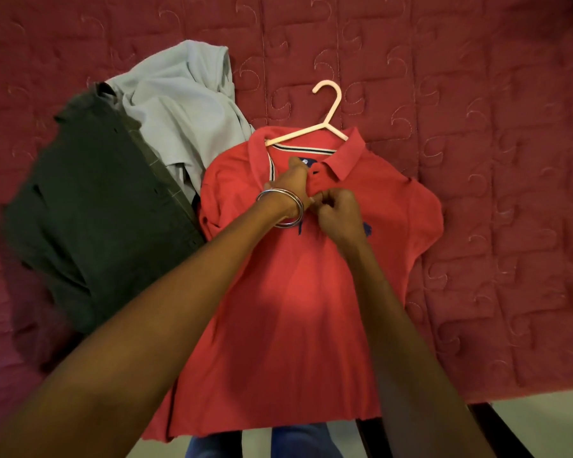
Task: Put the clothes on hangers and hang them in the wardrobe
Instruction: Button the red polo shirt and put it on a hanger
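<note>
Nearest the camera, at six o'clock, a strip of blue trouser leg (298, 439) shows under the hem of the red polo shirt (288, 325), which hangs slightly over the bed's edge; pale floor (543, 421) shows at five o'clock. Both bare forearms reach up from the bottom of the view and meet at the shirt's button placket, just above centre. The left hand (291, 186), with two metal bangles (285, 209) round its wrist, has its fingers curled onto the fabric just under the collar, pinching the placket. The right hand (339, 214), touching the left at the fingertips, is clenched round a small fold of the same placket; whether a button sits between the fingers cannot be told. The shirt lies flat, front up, on a maroon quilted bedspread (477, 160), its collar toward twelve o'clock and a dark blue emblem (367, 229) partly hidden beside the right wrist. A pale pink hanger (325, 125) is inside the neck opening, its shoulders tucked under the collar and its hook lying on the quilt at twelve o'clock. At nine o'clock, touching the shirt's sleeve, a dark grey shirt (96, 206) lies folded, and beyond it, toward eleven o'clock, a light blue shirt (179, 104) lies crumpled, partly under the grey one.
</note>
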